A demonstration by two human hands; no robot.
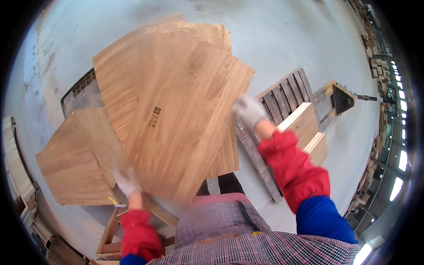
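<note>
A wide wooden board (190, 97) with a small dark printed mark lies slantwise in front of me, above other boards. At its lower left edge is my left hand (127, 181), in a white glove and closed on the rim. My right hand (251, 111), gloved too, grips the opposite edge; both hands are blurred and some fingers are hidden. Beneath the held board, more wooden boards (115, 75) fan out in a stack. Another pile of boards (70, 161) sits to the left, close to my left hand.
On the right, a slatted wooden pallet (282, 98) carries several boards (302, 126). A yellow and black pallet jack (342, 100) stands at its far side. A wooden frame (108, 234) is low at my left, and a dark grid-sided rack (81, 86) shows behind the stack.
</note>
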